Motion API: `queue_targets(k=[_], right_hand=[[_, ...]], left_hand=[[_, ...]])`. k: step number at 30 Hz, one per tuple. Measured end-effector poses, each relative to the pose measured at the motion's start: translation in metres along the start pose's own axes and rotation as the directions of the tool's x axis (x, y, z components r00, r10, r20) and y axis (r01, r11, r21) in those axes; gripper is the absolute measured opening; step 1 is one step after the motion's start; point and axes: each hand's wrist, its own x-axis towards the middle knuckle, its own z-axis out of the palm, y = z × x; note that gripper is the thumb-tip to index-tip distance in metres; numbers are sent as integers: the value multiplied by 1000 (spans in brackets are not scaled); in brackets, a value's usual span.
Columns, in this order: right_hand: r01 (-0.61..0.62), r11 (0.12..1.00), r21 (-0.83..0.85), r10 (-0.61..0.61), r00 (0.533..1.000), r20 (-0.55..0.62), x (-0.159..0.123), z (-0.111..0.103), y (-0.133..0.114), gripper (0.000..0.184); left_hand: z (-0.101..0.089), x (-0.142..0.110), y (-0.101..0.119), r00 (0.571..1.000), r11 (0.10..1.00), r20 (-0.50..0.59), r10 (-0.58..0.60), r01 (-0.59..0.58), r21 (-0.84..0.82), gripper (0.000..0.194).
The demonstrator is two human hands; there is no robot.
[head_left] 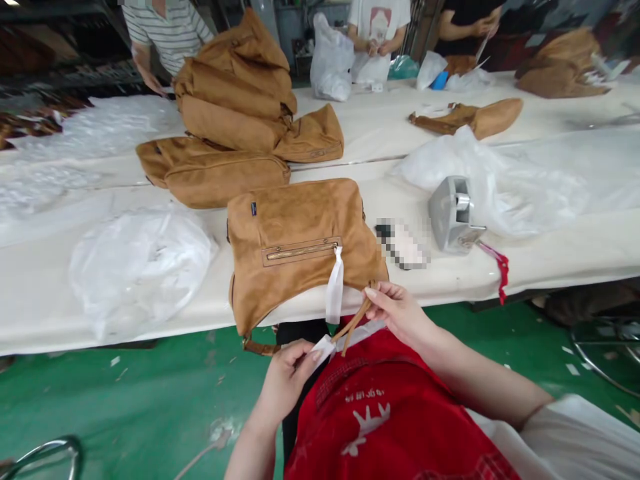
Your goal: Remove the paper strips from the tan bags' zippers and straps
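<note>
In front of me a tan handbag (305, 213) lies on the cloth-covered table, its zip pocket facing up. A white strip (335, 287) hangs from the zip pull past the bag's lower edge. My right hand (395, 307) pinches thin tan leather cords (358, 321) near the bag's lower right corner. Lower and to the left, my left hand (293, 370) is closed on a white paper-like strip (324, 347) at the end of one cord. A short strap (261, 347) hangs from the bag's lower left corner, beside my left hand.
Several tan bags (235, 107) are piled behind at the left. A clear plastic bag (143, 267) lies on the left. A tape dispenser (453, 213), a blurred-out phone-like item (403, 245) and plastic sheeting (500, 180) lie to the right. Other people stand across the table (375, 127).
</note>
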Motion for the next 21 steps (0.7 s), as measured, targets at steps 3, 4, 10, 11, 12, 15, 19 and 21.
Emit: queue_targets(k=[3, 4, 10, 11, 12, 15, 19, 21], right_hand=[[18, 1000, -25, -18, 1000, 5, 1, -1, 3, 33], [31, 999, -32, -31, 1000, 1, 2, -2, 4, 32], [92, 991, -98, -96, 995, -32, 3, -5, 9, 33], [104, 988, -113, -108, 994, -33, 3, -5, 9, 33], [117, 985, -126, -122, 992, -34, 2, -6, 9, 34], [146, 976, -162, -153, 988, -29, 1, -6, 11, 33], [168, 967, -191, -172, 985, -8, -1, -5, 12, 32], [179, 963, -203, -185, 983, -14, -1, -4, 13, 33]], left_hand=[[1, 0, 4, 999, 998, 32, 3, -1, -68, 30], [1, 0, 6, 999, 997, 41, 14, -11, -79, 30], [4, -2, 12, 996, 994, 62, 63, -56, -94, 26], [5, -3, 12, 996, 994, 62, 61, -56, -89, 26], [6, -3, 11, 996, 996, 62, 58, -53, -78, 26], [7, -3, 9, 998, 999, 52, 38, -36, -34, 26], [7, -4, 8, 1000, 1000, 5, -16, 16, -11, 30], [8, -4, 8, 999, 999, -14, -48, 48, -15, 31]])
